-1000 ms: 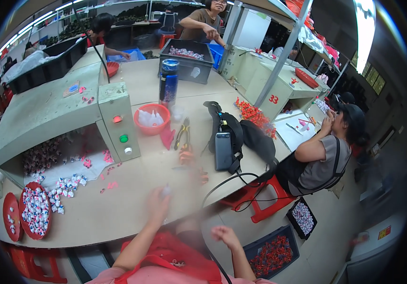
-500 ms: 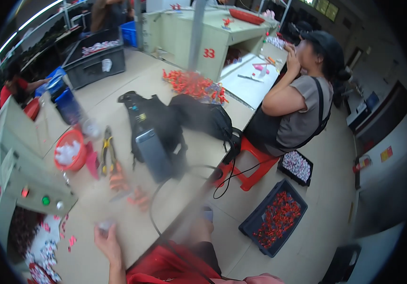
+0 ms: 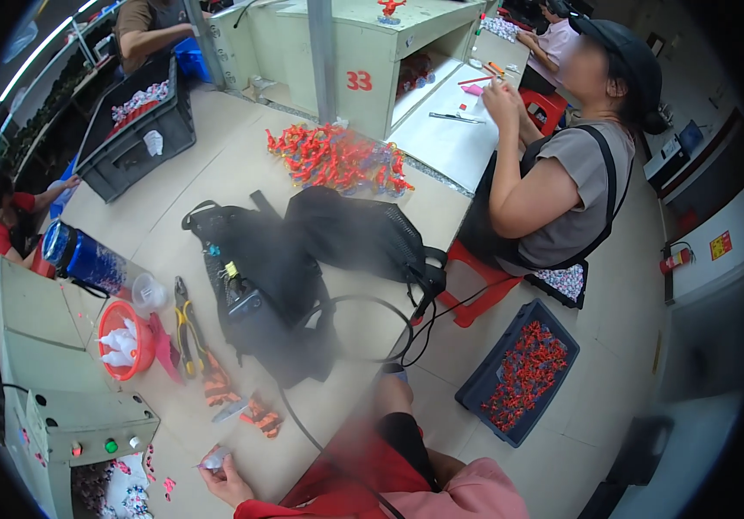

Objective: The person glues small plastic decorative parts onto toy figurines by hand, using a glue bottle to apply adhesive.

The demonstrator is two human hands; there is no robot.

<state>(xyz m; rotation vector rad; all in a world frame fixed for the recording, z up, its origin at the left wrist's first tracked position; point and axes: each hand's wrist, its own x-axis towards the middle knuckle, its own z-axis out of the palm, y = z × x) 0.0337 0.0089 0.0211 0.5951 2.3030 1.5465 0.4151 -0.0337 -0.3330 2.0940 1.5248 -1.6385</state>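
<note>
My left hand is at the table's near edge, its fingers closed on a small whitish, partly see-through piece whose kind I cannot make out. My right hand is out of view; only a pink sleeve shows low on the right. Beyond the left hand lie a small blade and orange-and-black striped pieces. Pliers with yellow-and-black handles lie farther off. Left of them stands a red bowl holding white pieces.
Black bags and a looped cable cover the table's middle. Behind them is a heap of red figures. A blue bottle lies left, above a machine with buttons. A co-worker sits right; a crate of red pieces stands on the floor.
My view has shifted, and my left hand still holds the whitish piece. The dark slab over the bag now appears smaller and lower. The co-worker's hands have come down from near the face.
</note>
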